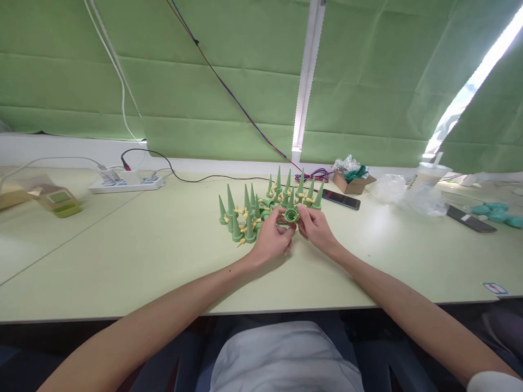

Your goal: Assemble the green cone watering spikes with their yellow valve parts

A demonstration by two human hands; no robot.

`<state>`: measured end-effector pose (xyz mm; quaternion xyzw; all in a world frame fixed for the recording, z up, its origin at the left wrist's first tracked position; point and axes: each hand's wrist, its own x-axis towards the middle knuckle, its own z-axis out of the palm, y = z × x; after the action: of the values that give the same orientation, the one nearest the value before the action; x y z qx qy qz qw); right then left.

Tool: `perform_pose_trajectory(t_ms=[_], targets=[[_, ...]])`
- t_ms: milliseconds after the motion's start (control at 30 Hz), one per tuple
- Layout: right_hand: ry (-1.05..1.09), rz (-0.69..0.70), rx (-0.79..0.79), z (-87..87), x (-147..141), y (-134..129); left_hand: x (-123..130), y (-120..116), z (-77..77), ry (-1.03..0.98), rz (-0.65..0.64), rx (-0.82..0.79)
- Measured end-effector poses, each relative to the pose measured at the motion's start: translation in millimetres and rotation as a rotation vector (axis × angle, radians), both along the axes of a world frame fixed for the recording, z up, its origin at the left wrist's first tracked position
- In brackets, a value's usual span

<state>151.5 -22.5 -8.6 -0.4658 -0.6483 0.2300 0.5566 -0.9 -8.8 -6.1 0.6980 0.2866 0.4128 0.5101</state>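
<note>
The green, hollow, round plastic-looking part point(291, 216) is held above the pale green, smooth table point(163, 261); the left hand point(270, 238) and right hand point(317, 227) grip opposite sides, presumably for steadiness, opening exposed. Green, pointed plastic-looking cones point(250, 230) stand far and left, wide bases giving support.

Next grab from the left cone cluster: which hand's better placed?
Probably left: the left hand is beside those green cones; the right hand is farther away. Both hold a green piece.
</note>
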Motion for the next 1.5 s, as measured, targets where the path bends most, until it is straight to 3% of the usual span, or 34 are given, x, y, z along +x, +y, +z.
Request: perform_pose_trajectory(t_ms=[267, 667, 900, 1500], targets=[[0.063, 0.008, 0.0, 2.9, -3.0, -1.8, 5.0, 2.0, 1.7, -0.113, -0.007, -0.186], [-0.033, 0.068, 0.024, 4.4, -2.2, -4.2, 4.7, 10.6, -0.5, -0.192, -0.192, -0.467], [-0.046, 0.102, 0.043, 3.4, -1.0, -4.7, 2.9, 11.2, -1.2, -0.193, -0.258, -0.43], [0.0, 0.088, 0.042, 2.1, 2.9, -2.0, -1.8, 4.4, 4.7, -0.086, -0.236, -0.229]])
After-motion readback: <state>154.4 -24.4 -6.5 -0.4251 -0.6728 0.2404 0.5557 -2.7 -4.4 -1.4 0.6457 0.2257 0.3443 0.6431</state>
